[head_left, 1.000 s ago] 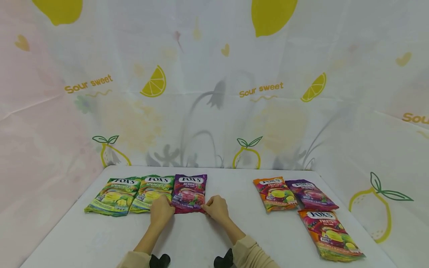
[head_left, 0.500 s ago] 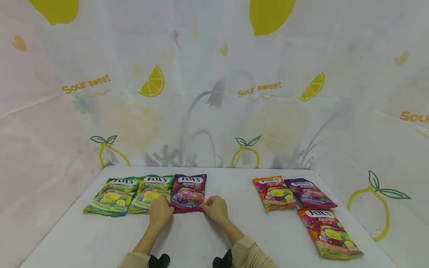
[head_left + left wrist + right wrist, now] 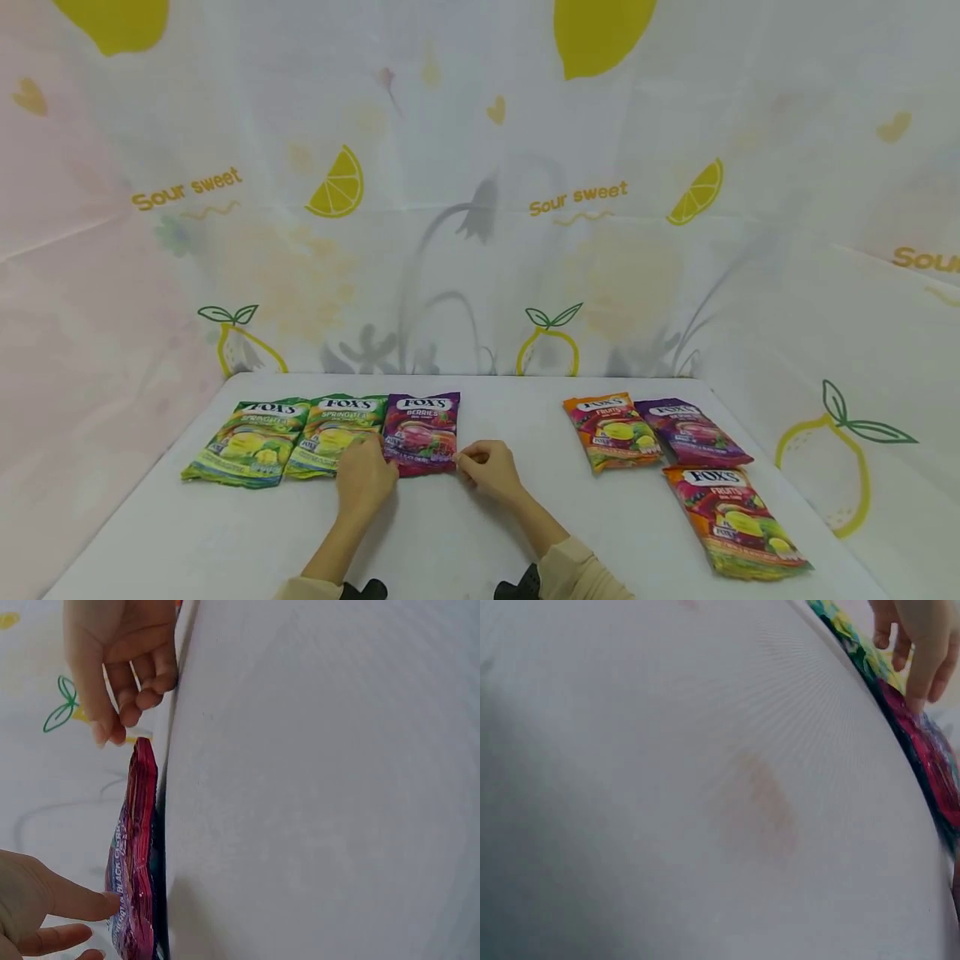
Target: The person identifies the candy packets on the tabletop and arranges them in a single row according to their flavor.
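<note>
A purple bag of Fox's Berries candy (image 3: pixel 422 433) lies flat at the end of a row on the white table. My left hand (image 3: pixel 365 479) is at its lower left corner. In the left wrist view, an extended finger of that hand (image 3: pixel 37 900) touches the bag's front near the bottom seam. My right hand (image 3: pixel 489 471) is beside the lower right corner, fingers loosely bent. A small gap shows in the left wrist view between its fingertips (image 3: pixel 100 733) and the bag. Left of the purple bag lies a green Spring Tea candy bag (image 3: pixel 326 437), partly behind my left hand.
Another green Spring Tea bag (image 3: pixel 247 446) is at the row's left end. On the right lie an orange Fruits bag (image 3: pixel 615 433), a second purple bag (image 3: pixel 693 433) and a nearer Fruits bag (image 3: pixel 738 525). A lemon-print cloth (image 3: pixel 450 250) hangs behind the table (image 3: pixel 442 542).
Both hands have let go of the purple bag's lower corners, and the right has drawn slightly away to the right. The bags keep their places on the table; the head view has shifted slightly.
</note>
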A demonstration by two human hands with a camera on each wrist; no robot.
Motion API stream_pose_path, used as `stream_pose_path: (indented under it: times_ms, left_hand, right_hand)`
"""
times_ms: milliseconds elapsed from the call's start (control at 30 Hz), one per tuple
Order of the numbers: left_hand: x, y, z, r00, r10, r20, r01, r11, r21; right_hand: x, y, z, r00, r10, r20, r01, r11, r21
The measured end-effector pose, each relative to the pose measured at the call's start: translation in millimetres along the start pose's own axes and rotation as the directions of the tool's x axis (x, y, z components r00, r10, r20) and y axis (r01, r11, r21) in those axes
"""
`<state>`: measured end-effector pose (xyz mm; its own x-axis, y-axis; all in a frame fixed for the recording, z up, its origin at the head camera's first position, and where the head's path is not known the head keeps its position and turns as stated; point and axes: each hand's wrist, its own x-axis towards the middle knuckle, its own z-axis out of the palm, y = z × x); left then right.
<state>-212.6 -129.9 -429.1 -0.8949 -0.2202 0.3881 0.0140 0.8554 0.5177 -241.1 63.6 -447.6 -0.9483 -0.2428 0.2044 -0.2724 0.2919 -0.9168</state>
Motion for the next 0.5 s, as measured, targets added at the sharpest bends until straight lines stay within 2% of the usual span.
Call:
stream_pose_path:
  times_ms: [100, 167, 233, 367, 500]
  left_hand:
    - [-1.6, 8.5, 2.5, 0.998, 0.053, -0.032, -0.053, 0.999, -0.009]
    - [-3.0, 13.2, 4.6, 0.996, 0.085, -0.019, -0.086, 0.994, -0.068]
    - [-5.1, 17.4, 7.7, 0.991, 0.13, 0.016, -0.126, 0.978, -0.168]
    - [-11.2, 25.8, 12.7, 0.964, 0.243, 0.106, -0.186, 0.905, -0.383]
    - [-15.8, 35.7, 16.5, 0.928, 0.341, 0.149, -0.236, 0.849, -0.472]
  right_hand:
    - [-7.9, -18.2, -4.9, 1.0, -0.022, 0.0, 0.022, 1.0, 0.011]
    - [-13.0, -28.5, -9.2, 0.999, -0.042, 0.007, 0.041, 0.999, 0.027]
    - [-16.4, -33.6, -13.8, 0.998, -0.058, 0.018, 0.057, 0.998, 0.041]
    - [-16.4, -24.9, -22.5, 0.997, -0.053, 0.059, 0.05, 0.997, 0.058]
    - [-14.8, -12.8, -34.4, 0.988, -0.046, 0.144, 0.04, 0.998, 0.044]
